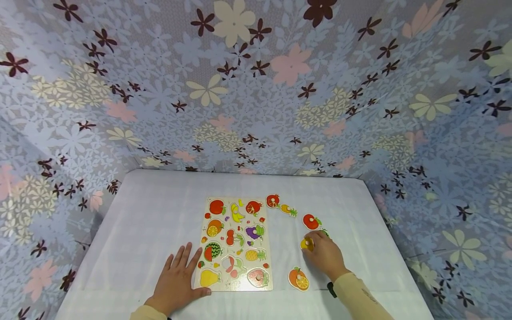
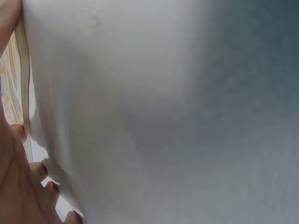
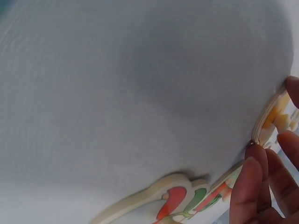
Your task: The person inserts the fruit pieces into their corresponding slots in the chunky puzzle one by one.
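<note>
My right hand (image 1: 326, 254) grips a small yellow puzzle piece (image 1: 306, 244) at its edges, over the table right of the board. In the right wrist view, fingertips meet opposite edges of that yellow piece (image 3: 275, 114), and a pale knob stands on its face. Left of the wooden fruit puzzle board (image 1: 236, 264), my left hand (image 1: 176, 280) rests on the table with its fingers spread. Its thumb lies at the board's lower left corner. The left wrist view shows mostly white cloth, with the board's edge (image 2: 24, 70) beside the hand.
Right of the board lie a pomegranate piece (image 1: 273, 201), a pineapple piece (image 1: 289, 210), a red apple-like piece (image 1: 310, 221) and an orange piece (image 1: 298, 279). A green-edged piece (image 1: 325, 232) is partly hidden behind my right hand. Flowered cloth (image 1: 248, 111) hangs behind the white table (image 1: 160, 200).
</note>
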Available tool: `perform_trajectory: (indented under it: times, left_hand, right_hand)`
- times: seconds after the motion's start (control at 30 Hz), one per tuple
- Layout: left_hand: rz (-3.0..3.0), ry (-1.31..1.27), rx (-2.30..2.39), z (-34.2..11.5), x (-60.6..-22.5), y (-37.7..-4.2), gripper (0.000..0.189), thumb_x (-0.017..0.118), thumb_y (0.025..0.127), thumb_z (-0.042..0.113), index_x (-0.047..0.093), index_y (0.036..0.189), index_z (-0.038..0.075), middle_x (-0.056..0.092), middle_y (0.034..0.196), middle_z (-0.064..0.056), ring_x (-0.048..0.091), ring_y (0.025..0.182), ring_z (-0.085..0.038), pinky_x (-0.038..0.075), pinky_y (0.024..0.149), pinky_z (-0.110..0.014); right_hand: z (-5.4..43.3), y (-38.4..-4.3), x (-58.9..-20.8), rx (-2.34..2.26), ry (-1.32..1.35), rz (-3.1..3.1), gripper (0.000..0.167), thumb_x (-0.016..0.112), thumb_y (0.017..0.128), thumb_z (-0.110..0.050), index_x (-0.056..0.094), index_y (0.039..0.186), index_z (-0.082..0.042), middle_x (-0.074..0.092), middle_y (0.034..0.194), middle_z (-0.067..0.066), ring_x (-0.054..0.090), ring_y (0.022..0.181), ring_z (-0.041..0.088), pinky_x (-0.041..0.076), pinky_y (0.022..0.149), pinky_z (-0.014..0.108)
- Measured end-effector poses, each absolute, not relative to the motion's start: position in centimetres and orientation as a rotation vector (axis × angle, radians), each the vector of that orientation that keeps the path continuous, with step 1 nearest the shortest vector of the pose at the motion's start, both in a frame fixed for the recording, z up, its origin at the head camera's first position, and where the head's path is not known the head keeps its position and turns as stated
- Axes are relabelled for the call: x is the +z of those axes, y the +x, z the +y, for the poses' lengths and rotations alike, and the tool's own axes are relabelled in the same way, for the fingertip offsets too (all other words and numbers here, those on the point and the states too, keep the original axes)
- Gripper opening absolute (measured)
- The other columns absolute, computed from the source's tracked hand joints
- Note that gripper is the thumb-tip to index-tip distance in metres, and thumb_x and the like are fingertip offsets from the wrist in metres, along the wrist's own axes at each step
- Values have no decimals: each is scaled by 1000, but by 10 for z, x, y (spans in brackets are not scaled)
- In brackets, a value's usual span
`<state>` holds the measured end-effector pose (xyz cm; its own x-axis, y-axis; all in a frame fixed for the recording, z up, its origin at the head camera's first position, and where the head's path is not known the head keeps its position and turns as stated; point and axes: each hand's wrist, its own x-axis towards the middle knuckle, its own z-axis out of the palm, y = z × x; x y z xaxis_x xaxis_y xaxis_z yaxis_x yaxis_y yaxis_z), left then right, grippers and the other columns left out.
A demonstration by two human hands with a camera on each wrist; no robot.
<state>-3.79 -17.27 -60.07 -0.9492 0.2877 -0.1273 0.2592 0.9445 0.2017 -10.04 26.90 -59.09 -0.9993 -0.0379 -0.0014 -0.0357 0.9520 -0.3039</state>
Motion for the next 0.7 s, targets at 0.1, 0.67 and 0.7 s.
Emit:
perform_trajectory:
  times: [0.1, 0.67, 0.7]
  left_hand:
    - [2941, 416, 285, -173, -600, -38, 118, 60, 67, 88, 35, 156, 15, 22, 162, -20, 22, 146, -41, 18, 114, -63]
    - [2920, 404, 310, -173, -599, -37, 118, 61, 66, 87, 34, 157, 16, 21, 162, -20, 21, 146, -41, 17, 114, -63]
    - [2919, 405, 310, -173, -599, -37, 118, 61, 66, 87, 34, 157, 16, 21, 162, -20, 21, 146, -41, 17, 114, -63]
  right_hand:
    - [267, -102, -590, -466, -42, 3105, 38, 87, 78, -27, 72, 110, -11, 64, 119, 9, 64, 94, 26, 54, 89, 49]
    - [279, -106, -584, -592, -86, 2966, 35, 85, 74, -6, 73, 106, -15, 59, 128, 7, 64, 96, 23, 54, 89, 46]
    - [279, -106, -583, -592, -99, 2963, 35, 85, 75, -6, 74, 107, -15, 60, 128, 7, 64, 98, 23, 54, 90, 47]
